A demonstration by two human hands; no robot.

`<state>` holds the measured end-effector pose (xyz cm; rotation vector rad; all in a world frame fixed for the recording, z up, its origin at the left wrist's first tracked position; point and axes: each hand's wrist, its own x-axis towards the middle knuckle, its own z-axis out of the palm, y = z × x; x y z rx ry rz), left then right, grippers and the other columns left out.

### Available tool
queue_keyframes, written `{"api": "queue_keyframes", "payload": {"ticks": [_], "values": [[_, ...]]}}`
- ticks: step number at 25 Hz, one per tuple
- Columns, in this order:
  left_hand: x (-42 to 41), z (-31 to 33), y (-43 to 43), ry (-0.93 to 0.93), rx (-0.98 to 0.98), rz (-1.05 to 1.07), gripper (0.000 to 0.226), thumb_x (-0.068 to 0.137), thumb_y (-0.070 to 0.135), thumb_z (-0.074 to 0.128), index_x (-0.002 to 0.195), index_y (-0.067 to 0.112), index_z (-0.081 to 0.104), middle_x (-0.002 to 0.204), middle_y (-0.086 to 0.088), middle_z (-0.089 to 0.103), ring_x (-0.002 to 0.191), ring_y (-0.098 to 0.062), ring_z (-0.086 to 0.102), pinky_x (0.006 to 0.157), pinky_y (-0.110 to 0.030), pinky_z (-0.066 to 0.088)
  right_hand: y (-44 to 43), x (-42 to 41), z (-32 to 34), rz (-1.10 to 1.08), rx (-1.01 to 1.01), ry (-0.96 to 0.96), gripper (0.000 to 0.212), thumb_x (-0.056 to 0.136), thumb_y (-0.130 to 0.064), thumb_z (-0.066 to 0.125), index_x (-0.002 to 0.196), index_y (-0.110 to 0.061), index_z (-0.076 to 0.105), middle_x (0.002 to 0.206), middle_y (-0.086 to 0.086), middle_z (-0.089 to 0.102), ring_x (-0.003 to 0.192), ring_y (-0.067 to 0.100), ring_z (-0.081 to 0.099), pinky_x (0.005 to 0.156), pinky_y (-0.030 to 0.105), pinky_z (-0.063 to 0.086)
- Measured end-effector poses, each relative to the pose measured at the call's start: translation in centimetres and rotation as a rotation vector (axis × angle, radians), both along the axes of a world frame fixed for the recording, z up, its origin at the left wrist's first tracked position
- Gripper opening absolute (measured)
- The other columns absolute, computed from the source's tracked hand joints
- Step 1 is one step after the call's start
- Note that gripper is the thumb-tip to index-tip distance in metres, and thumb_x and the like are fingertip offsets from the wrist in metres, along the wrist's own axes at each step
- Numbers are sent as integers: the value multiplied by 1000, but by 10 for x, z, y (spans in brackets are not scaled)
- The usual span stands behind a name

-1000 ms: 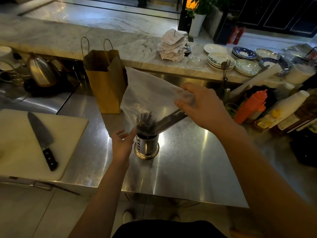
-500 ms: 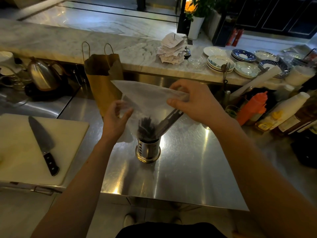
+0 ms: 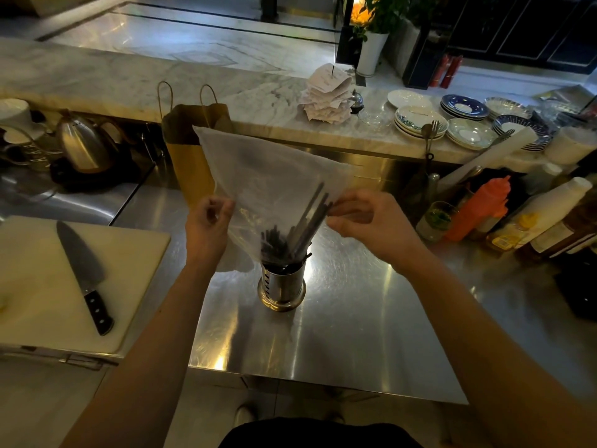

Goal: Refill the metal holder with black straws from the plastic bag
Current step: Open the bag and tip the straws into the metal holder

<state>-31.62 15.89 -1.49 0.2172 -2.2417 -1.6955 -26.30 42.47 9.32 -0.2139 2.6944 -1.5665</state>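
Note:
A round metal holder (image 3: 281, 291) stands on the steel counter (image 3: 339, 334). A clear plastic bag (image 3: 265, 176) hangs upside down over it, its mouth at the holder's rim. Black straws (image 3: 292, 236) show through the bag and lean into the holder; several stick up toward the right. My left hand (image 3: 208, 226) pinches the bag's left edge. My right hand (image 3: 368, 226) pinches the bag's right edge, beside the upper ends of the slanted straws.
A white cutting board (image 3: 42, 286) with a knife (image 3: 84, 274) lies at the left. A brown paper bag (image 3: 190, 147) stands behind the plastic bag. A kettle (image 3: 84, 145) is at far left. Sauce bottles (image 3: 478, 210) and stacked plates (image 3: 420, 119) fill the right side.
My left hand rose from beside the holder to take the bag's left edge. My right hand slid down the bag's right edge. The bag now hangs spread between both hands.

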Motion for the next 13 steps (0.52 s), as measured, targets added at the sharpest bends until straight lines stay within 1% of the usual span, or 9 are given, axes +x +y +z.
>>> {"api": "queue_keyframes", "payload": {"ticks": [2,3,5,7,9,11,13], "values": [[1,0,0,-6,1,0,10,92,38,60,84,33,61,90,-6,67,90,-32,64,83,-57,54,-5,0,-9,-35,31,80,17,88,-15,68,104,-18,69,97,-3,72,85,9,71,82,36,60],[2,0,1,-6,3,-2,11,93,36,61,82,35,60,89,-6,66,90,-33,64,84,-57,54,-8,-1,-11,-52,36,116,14,89,-16,67,103,-18,69,96,-3,72,84,9,71,81,34,60],[4,1,2,-2,3,1,12,93,35,60,82,36,60,90,-8,66,90,-33,64,84,-56,54,-12,-3,-13,-68,44,165,15,89,-19,67,104,-21,69,95,-7,71,85,8,70,81,30,59],[3,1,1,8,11,16,10,92,37,61,82,35,61,90,-9,67,88,-34,64,82,-57,54,-14,-3,-15,-62,55,161,18,88,-20,68,106,-24,68,95,-13,69,88,5,68,80,23,57],[3,0,-1,13,23,35,10,89,43,61,83,35,62,89,-9,68,86,-34,65,80,-58,54,-16,0,-20,-40,81,163,23,86,-22,70,109,-25,66,95,-18,67,89,-1,67,79,13,53],[4,-2,1,-4,29,47,15,85,50,60,85,35,63,90,-7,69,87,-31,66,81,-57,55,-19,0,-26,-20,118,182,25,85,-25,72,109,-25,66,94,-22,65,86,-8,65,76,7,51],[5,-6,2,-22,31,55,20,87,48,61,90,28,63,91,-7,69,88,-30,67,82,-56,55,-22,-4,-32,-28,123,202,20,86,-23,71,106,-23,68,90,-24,63,83,-15,62,74,2,48]]}}
